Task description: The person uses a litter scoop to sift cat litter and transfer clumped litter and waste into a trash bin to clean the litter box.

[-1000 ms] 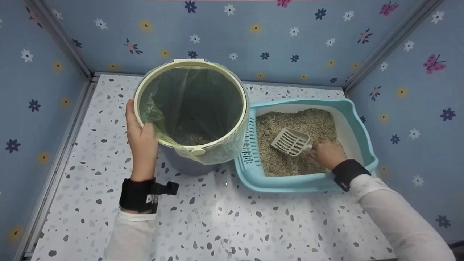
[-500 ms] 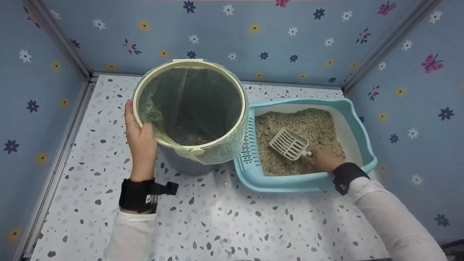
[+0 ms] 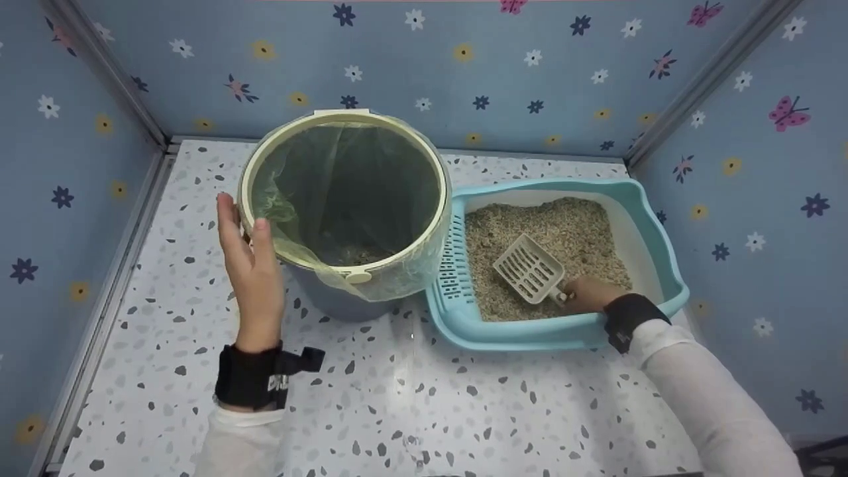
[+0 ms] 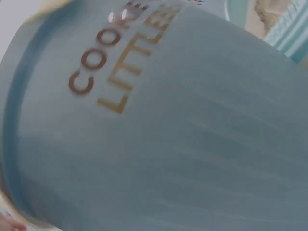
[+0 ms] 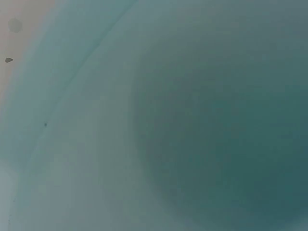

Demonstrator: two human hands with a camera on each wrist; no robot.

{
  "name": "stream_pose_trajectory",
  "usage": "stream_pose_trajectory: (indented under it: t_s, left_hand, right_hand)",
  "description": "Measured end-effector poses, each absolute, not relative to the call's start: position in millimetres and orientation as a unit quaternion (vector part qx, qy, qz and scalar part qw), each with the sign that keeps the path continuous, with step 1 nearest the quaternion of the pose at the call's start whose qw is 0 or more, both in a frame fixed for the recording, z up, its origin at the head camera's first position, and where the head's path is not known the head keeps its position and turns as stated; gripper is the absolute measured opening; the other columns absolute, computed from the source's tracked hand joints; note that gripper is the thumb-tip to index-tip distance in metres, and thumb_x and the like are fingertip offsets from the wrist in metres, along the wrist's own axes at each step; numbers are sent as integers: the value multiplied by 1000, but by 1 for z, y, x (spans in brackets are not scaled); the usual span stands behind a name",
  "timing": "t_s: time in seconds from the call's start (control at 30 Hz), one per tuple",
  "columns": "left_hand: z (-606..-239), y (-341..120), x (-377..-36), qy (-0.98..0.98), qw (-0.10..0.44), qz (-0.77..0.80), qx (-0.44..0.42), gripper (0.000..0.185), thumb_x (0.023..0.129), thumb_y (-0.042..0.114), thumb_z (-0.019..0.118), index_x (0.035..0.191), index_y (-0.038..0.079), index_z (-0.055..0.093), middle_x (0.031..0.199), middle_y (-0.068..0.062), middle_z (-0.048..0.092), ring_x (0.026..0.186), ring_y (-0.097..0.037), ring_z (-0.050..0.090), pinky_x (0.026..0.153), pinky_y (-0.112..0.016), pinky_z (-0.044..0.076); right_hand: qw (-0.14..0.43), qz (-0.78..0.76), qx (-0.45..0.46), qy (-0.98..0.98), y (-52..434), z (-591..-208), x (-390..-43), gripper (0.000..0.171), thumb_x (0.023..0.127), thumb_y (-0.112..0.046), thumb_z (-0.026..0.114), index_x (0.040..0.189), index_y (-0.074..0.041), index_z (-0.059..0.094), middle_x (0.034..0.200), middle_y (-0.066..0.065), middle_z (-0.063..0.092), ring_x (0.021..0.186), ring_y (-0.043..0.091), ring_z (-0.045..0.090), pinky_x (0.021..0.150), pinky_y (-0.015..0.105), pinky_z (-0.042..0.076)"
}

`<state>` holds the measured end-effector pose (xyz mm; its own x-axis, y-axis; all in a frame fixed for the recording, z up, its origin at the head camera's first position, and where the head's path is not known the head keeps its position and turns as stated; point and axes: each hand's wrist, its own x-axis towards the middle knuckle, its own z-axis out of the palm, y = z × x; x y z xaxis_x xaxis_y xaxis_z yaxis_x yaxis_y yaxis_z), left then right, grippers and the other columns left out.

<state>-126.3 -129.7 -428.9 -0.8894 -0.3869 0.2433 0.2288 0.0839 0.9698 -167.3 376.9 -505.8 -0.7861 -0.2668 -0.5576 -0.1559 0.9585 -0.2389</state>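
Observation:
In the head view, a grey bin [image 3: 351, 309] with a cream rim and a yellow plastic liner [image 3: 397, 285] stands left of centre. My left hand [image 3: 257, 285] is at its left side, fingers extended and thumb raised close by the rim. Lettering on the bin's side [image 4: 192, 134] fills the left wrist view. To the right, a blue litter box [image 3: 523, 336] holds cat litter [image 3: 487, 228]. My right hand [image 3: 588, 295] grips the handle of a slotted litter scoop [image 3: 529, 268], whose head lies over the litter. The right wrist view is mostly blurred blue plastic [image 5: 231, 134].
The bin and litter box stand side by side on a speckled white surface [image 3: 371, 411]. Blue floral panels [image 3: 503, 73] enclose the left, back and right. Some dark bits [image 3: 361, 255] lie at the bottom of the bin.
My left hand has let go of the bin's rim, its fingers straightening and shifting slightly left. My right hand has moved slightly toward me, turning the litter scoop a little.

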Motion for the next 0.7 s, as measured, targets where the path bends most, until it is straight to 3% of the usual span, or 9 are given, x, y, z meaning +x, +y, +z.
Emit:
stream_pose_trajectory:
  t_s: [0.1,0.23,0.43,0.6,0.7]
  left_hand:
    - [-428,-113,-110,-764,296,-572,23,71,96,32,46,152,6,12,158,-7,8,144,-14,6,116,-30,7]
    - [-424,-85,-91,-829,344,-439,-41,80,91,42,50,149,-1,15,157,-17,9,145,-28,1,117,-45,3]
    - [-419,-51,-69,-858,351,-352,-130,88,83,39,60,149,-2,19,155,-20,15,144,-37,4,113,-57,3]
    - [-415,-25,-56,-855,344,-336,-194,94,83,46,61,151,1,14,155,-21,15,143,-38,6,114,-56,6]
    - [-412,-12,-53,-852,338,-329,-227,96,81,47,63,150,-1,16,154,-22,17,143,-40,8,114,-54,8]
  right_hand:
    - [306,-95,-105,941,377,-504,-165,36,86,-16,62,114,7,63,104,22,67,90,32,64,78,45,52]
    - [301,-112,-84,943,375,-500,-161,43,86,-18,62,121,8,59,109,24,65,98,37,62,83,49,50]
    - [252,-126,-105,954,364,-476,-152,44,92,-20,55,122,10,55,109,28,63,99,41,60,85,53,48]
    - [184,-134,-106,968,351,-444,-143,50,95,-27,53,129,8,50,122,30,56,110,46,54,94,57,42]
    - [122,-158,-101,975,343,-426,-136,50,95,-24,54,132,8,45,128,31,51,115,47,50,97,58,38]
